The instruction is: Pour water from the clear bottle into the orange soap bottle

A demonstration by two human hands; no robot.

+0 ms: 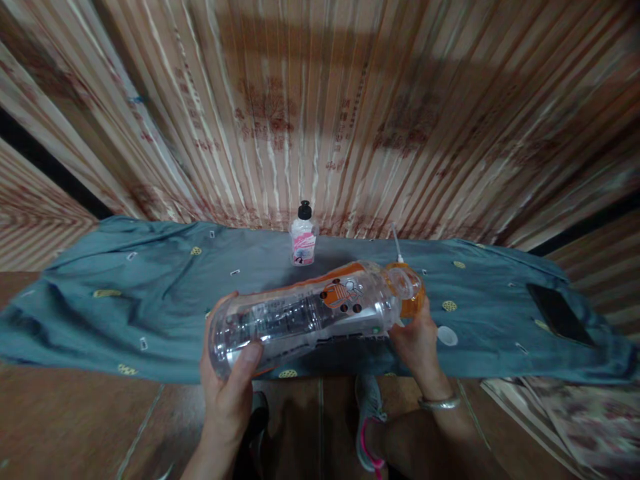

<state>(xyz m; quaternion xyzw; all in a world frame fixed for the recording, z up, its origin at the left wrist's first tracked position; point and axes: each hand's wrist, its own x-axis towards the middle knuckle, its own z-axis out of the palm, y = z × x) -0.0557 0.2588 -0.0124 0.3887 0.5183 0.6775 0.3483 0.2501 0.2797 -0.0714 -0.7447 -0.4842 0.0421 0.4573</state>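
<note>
While the left hand (227, 383) is curled wide around the base of the big clear bottle (295, 320), the right hand (419, 341) grips an orange piece (415, 304) at its neck (joined or not, I can't tell); the bottle slants crosswise between them above the cloth (170, 300), neck end rightward.

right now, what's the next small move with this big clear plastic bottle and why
Perhaps lower the left hand to tip the clear plastic bottle upright: it's held sideways, that hand at its base, the right hand at its orange plastic top.
</note>
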